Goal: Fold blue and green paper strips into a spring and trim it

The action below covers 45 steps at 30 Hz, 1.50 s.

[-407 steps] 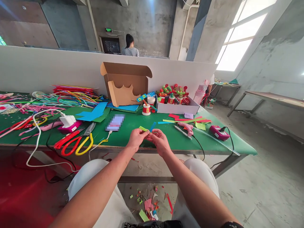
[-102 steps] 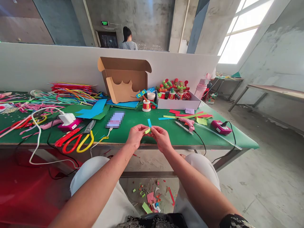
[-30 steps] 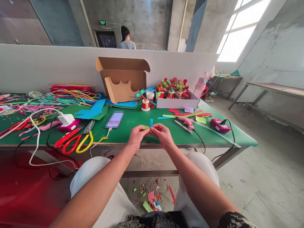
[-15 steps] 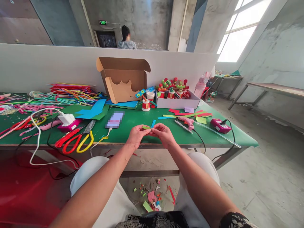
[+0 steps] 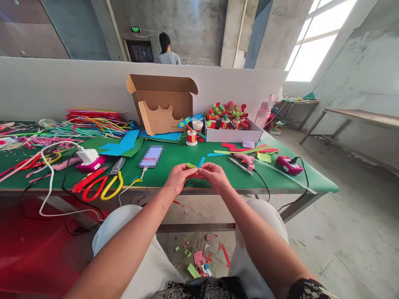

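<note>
Above the front edge of the green table (image 5: pixel 168 174), my two hands meet at the fingertips. My left hand (image 5: pixel 179 177) pinches a small green paper strip (image 5: pixel 191 166). In my right hand (image 5: pixel 214 175) is a blue paper strip (image 5: pixel 201 161), its end sticking up past the fingers. The inner ends of both strips lie close together, partly hidden by my thumbs. Beyond my hands stands a paper cup figure (image 5: pixel 191 138) with a blue head and springy arms. A pink glue gun (image 5: pixel 246 161) lies to the right of my right hand.
Scissors (image 5: pixel 109 180), a phone (image 5: pixel 151 156) and a power adapter (image 5: pixel 89 160) lie on the left. Pipe cleaners (image 5: pixel 96 122) are heaped behind. A cardboard box (image 5: pixel 165 91) and a white box (image 5: pixel 233 135) of figures stand at the back. Paper scraps (image 5: pixel 201 257) litter the floor.
Very little differs. My fingers have shifted slightly around the strips, and the blue strip leans a little more to the right.
</note>
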### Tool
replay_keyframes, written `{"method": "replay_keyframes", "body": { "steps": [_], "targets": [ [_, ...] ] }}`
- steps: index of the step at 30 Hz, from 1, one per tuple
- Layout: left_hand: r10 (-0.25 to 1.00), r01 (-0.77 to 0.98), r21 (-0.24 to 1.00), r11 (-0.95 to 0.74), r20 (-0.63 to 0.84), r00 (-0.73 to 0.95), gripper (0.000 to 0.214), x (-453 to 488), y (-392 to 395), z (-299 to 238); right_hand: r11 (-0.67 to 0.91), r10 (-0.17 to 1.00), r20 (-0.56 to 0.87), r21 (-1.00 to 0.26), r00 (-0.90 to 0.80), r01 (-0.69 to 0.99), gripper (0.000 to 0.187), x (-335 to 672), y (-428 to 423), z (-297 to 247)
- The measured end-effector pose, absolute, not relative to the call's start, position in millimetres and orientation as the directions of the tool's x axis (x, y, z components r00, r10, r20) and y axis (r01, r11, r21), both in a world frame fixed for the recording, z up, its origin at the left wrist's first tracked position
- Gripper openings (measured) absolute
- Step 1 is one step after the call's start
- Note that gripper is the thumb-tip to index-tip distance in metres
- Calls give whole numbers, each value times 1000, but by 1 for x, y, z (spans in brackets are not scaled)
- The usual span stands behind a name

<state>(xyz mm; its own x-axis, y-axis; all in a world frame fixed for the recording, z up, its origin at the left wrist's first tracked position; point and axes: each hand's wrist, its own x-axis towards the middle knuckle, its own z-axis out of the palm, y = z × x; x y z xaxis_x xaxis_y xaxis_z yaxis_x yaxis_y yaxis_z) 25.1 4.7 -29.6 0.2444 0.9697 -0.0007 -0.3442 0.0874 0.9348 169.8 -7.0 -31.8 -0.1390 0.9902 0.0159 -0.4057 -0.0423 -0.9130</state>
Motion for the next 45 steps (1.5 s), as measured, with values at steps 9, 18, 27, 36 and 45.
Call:
{"method": "replay_keyframes", "body": {
  "steps": [9, 18, 27, 36, 45],
  "targets": [
    [985, -414, 909, 53, 21, 172, 34, 33, 6, -35, 84, 996, 67, -878, 53, -471, 30, 158, -10, -35],
    [986, -354, 935, 25, 34, 161, 29, 31, 9, -37, 73, 997, 73, -914, 15, -399, 29, 158, -13, -33],
    [984, -356, 934, 37, 28, 177, 36, 32, 8, -38, 142, 990, 123, -907, 75, -397, 25, 153, -15, -39],
    [996, -393, 919, 40, -4, 92, 34, 29, 13, -35, 87, 996, 86, -907, 20, -413, 29, 161, -13, -32],
    [970, -414, 905, 100, 5, 244, 35, 31, 5, -28, -68, 989, 18, -821, -144, -567, 38, 160, -11, -40]
  ]
}}
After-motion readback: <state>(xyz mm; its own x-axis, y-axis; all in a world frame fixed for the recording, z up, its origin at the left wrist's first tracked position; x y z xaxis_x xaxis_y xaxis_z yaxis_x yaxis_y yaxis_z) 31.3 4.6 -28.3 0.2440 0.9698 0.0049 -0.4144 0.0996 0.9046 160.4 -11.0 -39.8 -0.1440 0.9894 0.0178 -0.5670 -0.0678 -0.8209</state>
